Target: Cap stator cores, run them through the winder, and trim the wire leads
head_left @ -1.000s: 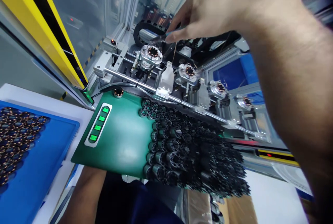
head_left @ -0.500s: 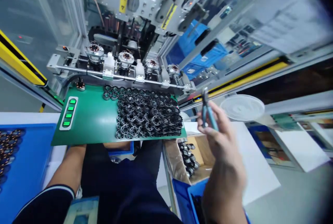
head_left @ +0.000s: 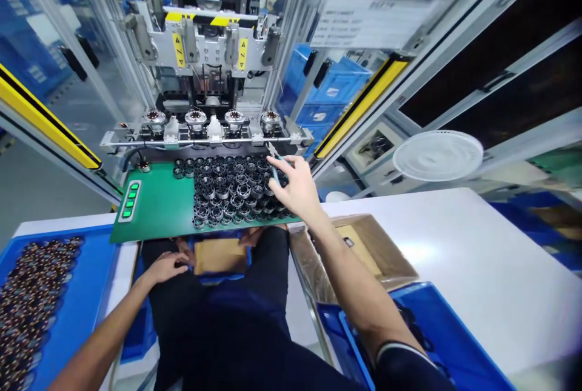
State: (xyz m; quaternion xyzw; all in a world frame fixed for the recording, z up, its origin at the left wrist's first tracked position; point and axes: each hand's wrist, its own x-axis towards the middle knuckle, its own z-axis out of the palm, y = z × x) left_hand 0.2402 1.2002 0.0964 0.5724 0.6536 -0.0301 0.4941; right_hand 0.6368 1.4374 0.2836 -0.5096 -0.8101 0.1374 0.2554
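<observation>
My right hand (head_left: 297,188) holds a pair of pliers (head_left: 275,163) with blue handles, above the right part of the many black ring-shaped parts (head_left: 231,191). These parts cover much of the green board (head_left: 159,203). The pliers' tip points toward the metal rail (head_left: 204,141) of the machine. My left hand (head_left: 167,267) rests over my thigh below the board's front edge, its fingers apart and nothing visible in them. Four round fixtures with copper-coloured tops, one of them a fixture (head_left: 271,121) at the right, stand along the rail.
A blue tray (head_left: 97,260) with copper-wound parts lies at the left. To the right are an open cardboard box (head_left: 386,245), a blue bin (head_left: 459,330) and a white table (head_left: 454,215). A round clear lid (head_left: 438,156) is above the table. Yellow-and-black bars flank the machine.
The view has shifted and turned. My right hand has moved left and forward with the pliers, to the board's right part. My left hand, hidden below the board before, now shows over my thigh.
</observation>
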